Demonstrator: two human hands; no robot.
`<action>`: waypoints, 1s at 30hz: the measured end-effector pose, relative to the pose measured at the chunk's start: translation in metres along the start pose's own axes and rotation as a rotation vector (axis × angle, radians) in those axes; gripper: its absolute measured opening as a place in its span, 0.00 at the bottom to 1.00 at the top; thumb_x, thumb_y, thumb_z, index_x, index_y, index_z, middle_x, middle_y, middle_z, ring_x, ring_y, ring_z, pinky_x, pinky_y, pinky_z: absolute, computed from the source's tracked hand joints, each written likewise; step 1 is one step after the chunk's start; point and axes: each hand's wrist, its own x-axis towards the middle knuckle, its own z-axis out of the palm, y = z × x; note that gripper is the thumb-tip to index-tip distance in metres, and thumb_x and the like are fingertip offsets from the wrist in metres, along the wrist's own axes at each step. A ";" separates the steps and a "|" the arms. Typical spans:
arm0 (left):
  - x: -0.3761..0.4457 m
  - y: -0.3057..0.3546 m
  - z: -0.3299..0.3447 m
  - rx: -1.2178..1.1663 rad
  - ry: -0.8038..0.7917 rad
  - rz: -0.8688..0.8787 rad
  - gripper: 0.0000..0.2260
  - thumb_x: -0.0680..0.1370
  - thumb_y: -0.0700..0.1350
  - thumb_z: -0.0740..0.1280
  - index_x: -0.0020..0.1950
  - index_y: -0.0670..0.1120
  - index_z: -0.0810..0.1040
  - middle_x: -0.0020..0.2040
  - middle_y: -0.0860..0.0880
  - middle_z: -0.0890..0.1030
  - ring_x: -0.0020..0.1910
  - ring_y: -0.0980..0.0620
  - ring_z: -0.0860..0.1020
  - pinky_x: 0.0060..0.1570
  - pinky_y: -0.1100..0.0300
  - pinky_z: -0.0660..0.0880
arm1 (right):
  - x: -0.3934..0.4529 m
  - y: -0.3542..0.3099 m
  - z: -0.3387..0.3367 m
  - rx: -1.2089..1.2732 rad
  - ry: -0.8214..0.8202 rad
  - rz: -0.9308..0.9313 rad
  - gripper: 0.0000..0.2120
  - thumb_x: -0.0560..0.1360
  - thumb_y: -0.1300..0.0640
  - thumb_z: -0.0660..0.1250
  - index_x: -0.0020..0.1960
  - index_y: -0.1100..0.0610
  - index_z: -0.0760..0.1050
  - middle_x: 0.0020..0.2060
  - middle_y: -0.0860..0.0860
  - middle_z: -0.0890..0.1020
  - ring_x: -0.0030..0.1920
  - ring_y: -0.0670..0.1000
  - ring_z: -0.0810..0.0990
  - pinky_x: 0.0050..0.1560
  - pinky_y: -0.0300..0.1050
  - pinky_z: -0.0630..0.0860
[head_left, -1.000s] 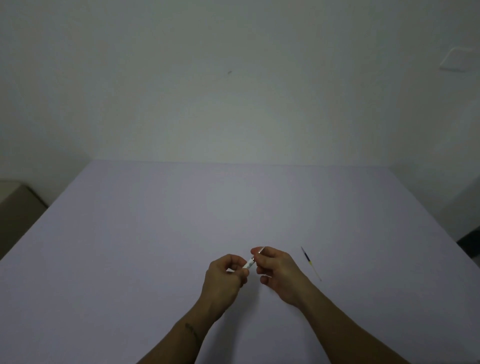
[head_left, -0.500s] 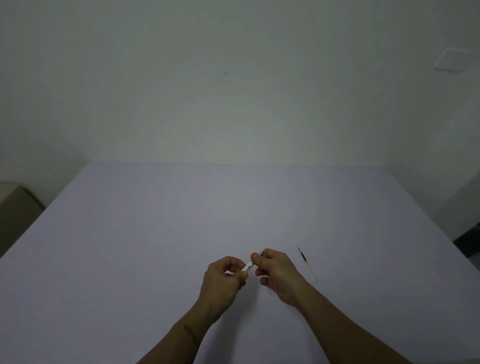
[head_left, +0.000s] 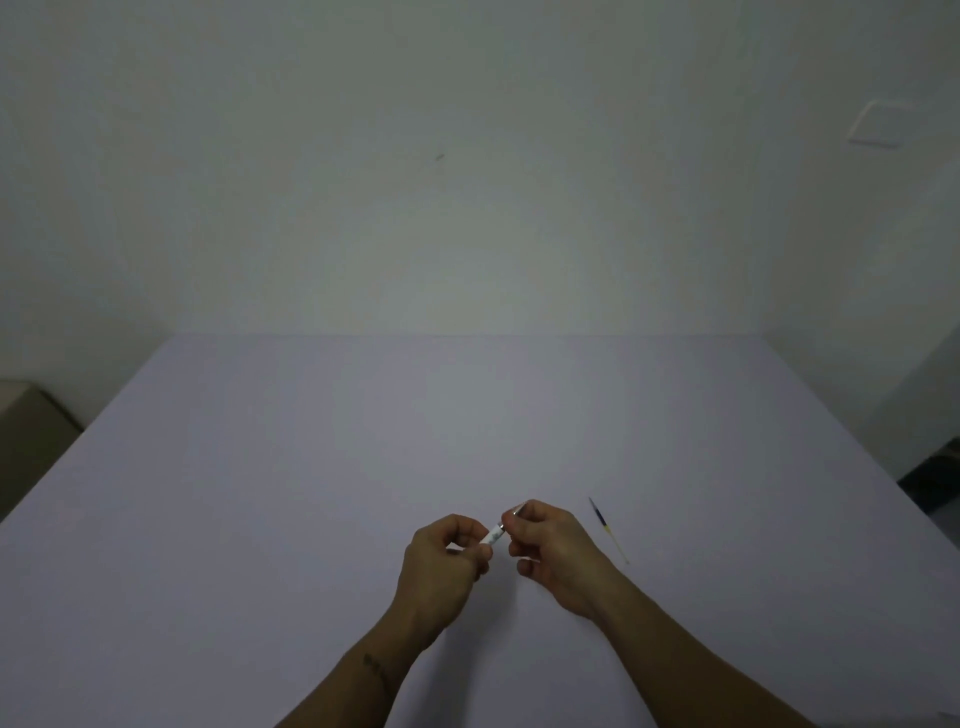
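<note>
Both — left hand (head_left: 441, 564), right hand (head_left: 553, 551) — pinch pen (head_left: 496, 534).

Pen (head_left: 496, 535) tip less exposed, right hand (head_left: 558, 551) closed further over it — tiny shift

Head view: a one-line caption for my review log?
Left hand and right hand grip a white pen barrel between them; a thin refill lies apart on the table.

Pale lilac table (head_left: 311, 467); thin pen refill (head_left: 609, 530) lying flat, right side
</note>
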 end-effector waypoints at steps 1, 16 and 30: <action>0.000 0.000 0.000 0.005 0.004 0.001 0.04 0.75 0.37 0.69 0.46 0.43 0.82 0.39 0.48 0.81 0.36 0.51 0.80 0.39 0.59 0.79 | 0.000 0.000 0.000 0.018 -0.005 0.001 0.06 0.77 0.62 0.67 0.47 0.58 0.83 0.38 0.53 0.80 0.39 0.51 0.76 0.40 0.45 0.74; -0.009 -0.014 0.012 0.097 0.117 0.035 0.04 0.77 0.40 0.69 0.46 0.48 0.80 0.41 0.50 0.82 0.40 0.50 0.82 0.35 0.68 0.74 | 0.003 0.006 0.003 -0.132 0.082 -0.076 0.05 0.74 0.63 0.70 0.42 0.57 0.83 0.35 0.53 0.81 0.38 0.51 0.79 0.39 0.45 0.75; -0.005 -0.034 0.002 0.094 0.085 -0.109 0.04 0.77 0.41 0.68 0.43 0.47 0.81 0.39 0.48 0.83 0.43 0.46 0.83 0.36 0.63 0.75 | 0.045 0.037 -0.031 -0.865 0.306 -0.065 0.13 0.73 0.59 0.69 0.57 0.56 0.78 0.44 0.52 0.81 0.44 0.52 0.79 0.43 0.40 0.73</action>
